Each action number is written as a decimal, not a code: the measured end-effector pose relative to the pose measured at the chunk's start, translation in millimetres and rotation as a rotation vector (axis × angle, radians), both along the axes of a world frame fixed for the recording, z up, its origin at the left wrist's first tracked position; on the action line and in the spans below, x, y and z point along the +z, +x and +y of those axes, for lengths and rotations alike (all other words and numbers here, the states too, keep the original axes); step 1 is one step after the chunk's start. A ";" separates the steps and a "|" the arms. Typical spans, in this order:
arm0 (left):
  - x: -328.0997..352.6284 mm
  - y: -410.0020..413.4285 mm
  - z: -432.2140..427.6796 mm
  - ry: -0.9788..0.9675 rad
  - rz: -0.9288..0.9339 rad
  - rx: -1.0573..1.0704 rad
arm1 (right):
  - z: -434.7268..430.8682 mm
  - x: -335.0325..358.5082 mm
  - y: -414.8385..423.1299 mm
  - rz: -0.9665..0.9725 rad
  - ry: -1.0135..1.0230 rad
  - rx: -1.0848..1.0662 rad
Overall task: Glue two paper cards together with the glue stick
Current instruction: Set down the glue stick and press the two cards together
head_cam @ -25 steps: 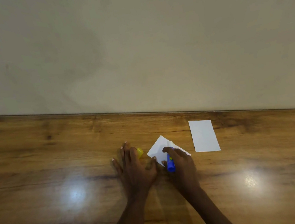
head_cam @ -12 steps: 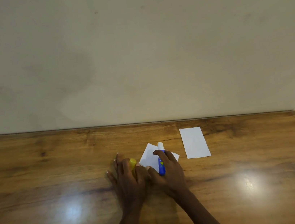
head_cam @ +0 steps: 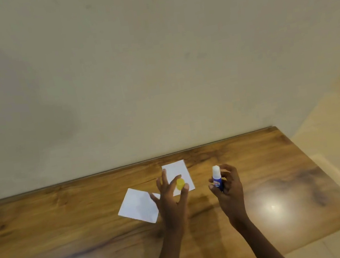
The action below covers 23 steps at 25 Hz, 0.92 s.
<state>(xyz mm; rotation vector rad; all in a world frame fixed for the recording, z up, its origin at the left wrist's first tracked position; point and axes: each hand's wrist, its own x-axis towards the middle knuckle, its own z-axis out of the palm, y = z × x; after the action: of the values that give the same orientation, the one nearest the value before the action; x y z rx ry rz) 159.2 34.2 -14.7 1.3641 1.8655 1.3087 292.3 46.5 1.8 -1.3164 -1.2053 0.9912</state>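
Observation:
My right hand [head_cam: 227,188] holds the blue glue stick [head_cam: 217,179] upright above the table, its white glue tip bare at the top. My left hand [head_cam: 171,196] pinches the yellow cap [head_cam: 180,183] between thumb and fingers, with the other fingers spread. One white card [head_cam: 139,205] lies tilted on the wooden table, just left of my left hand. The second white card [head_cam: 181,172] lies farther back, partly hidden behind my left hand and the cap.
The wooden table [head_cam: 69,230] runs along a plain beige wall [head_cam: 155,65]. Its right edge [head_cam: 323,172] drops to a pale floor. Bright light glare spots sit on the tabletop at front left and front right.
Both hands have lifted off the tilted card and moved right. The glue stick has risen from the card to upright in the air. The camera view has swung, and the cards now appear further left.

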 end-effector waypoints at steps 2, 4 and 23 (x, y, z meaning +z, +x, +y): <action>-2.5 33.7 5.5 -0.032 0.060 -0.079 | 2.9 -4.1 18.2 -0.110 -0.013 -0.014; -7.0 56.6 8.6 -0.079 0.137 -0.144 | 7.6 -10.5 37.1 -0.141 -0.055 -0.054; -37.6 68.2 1.9 -0.408 0.464 -0.440 | 1.7 -35.7 92.3 -0.249 -0.225 0.011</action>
<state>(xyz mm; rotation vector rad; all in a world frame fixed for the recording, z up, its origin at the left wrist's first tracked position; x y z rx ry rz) 227.4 36.1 -52.3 1.8046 1.8205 0.3870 384.5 48.3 -33.9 -1.6504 -1.3158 1.0150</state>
